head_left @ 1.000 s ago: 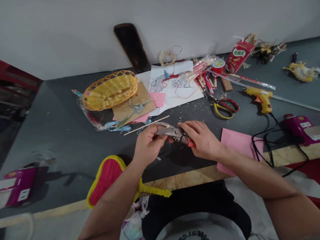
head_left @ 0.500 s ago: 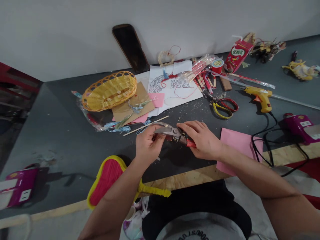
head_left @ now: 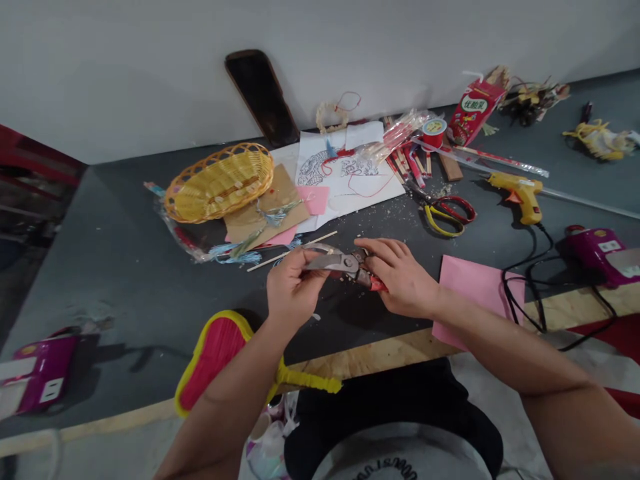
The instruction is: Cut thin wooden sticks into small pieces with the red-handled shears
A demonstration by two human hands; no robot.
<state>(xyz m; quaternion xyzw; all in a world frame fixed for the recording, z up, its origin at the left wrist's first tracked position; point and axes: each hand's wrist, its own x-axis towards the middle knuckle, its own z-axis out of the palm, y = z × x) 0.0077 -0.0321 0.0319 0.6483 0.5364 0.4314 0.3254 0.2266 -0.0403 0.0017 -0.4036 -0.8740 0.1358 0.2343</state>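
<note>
Shears (head_left: 349, 263), one pair (red-handled) — held above the worktop (head_left: 125, 267), between both hands. Right hand (head_left: 407, 280): grip closed round the handles (head_left: 377, 285). Left hand (head_left: 294, 287): at the blades (head_left: 324, 263) — what its grip holds, cannot tell. Yellow basket (head_left: 220, 183): beyond left hand.

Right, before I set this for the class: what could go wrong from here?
The left hand has its fingers right at the blades of the cutters that the right hand holds, so a slip might nip them.

The black cord of the glue gun loops over the table's front edge; a snag could drag the gun.
</note>
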